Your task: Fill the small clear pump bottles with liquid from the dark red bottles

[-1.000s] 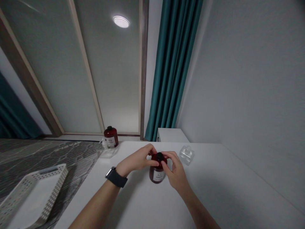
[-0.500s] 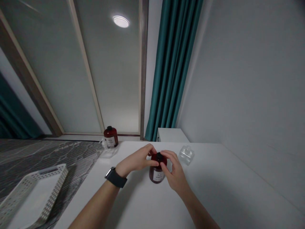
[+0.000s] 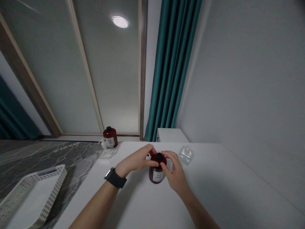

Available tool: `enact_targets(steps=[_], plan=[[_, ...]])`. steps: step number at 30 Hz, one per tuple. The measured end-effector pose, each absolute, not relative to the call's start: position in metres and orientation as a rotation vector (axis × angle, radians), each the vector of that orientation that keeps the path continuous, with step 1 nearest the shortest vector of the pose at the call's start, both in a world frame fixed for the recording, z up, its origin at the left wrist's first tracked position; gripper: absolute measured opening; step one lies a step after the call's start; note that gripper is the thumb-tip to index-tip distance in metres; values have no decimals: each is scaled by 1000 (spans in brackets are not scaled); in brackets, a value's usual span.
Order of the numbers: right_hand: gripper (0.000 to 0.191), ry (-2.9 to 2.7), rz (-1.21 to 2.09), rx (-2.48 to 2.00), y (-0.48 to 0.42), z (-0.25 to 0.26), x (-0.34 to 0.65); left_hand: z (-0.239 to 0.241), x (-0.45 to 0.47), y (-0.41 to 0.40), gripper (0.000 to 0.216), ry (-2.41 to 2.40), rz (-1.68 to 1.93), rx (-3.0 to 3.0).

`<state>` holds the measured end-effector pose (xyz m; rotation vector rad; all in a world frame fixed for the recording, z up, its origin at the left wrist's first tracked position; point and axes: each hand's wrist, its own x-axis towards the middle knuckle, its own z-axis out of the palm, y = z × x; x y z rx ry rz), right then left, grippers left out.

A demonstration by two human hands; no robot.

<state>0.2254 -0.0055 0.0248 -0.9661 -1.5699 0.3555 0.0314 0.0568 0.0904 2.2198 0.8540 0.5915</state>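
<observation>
A dark red bottle [image 3: 156, 175] with a white label and a black cap stands upright on the white table [image 3: 214, 190] in front of me. My left hand [image 3: 135, 160], with a black watch on the wrist, curls around the bottle's shoulder from the left. My right hand [image 3: 173, 173] pinches the black cap with thumb and fingers from the right. Most of the cap is hidden by my fingers.
A second dark red bottle [image 3: 110, 137] stands at the table's far left corner beside a small clear pump bottle [image 3: 104, 144]. A clear plastic container [image 3: 185, 155] lies right of my hands. A white perforated tray [image 3: 28, 197] sits at lower left. A white cabinet [image 3: 170, 135] stands behind the table.
My right hand's fingers have shifted slightly around the cap. The bottle and my left hand stay where they were.
</observation>
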Motion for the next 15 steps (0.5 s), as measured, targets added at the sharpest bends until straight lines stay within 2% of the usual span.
enact_targets(steps=[15], plan=[[39, -1517, 406, -969, -6, 16, 224, 90, 32, 58, 27, 837, 573, 2238]])
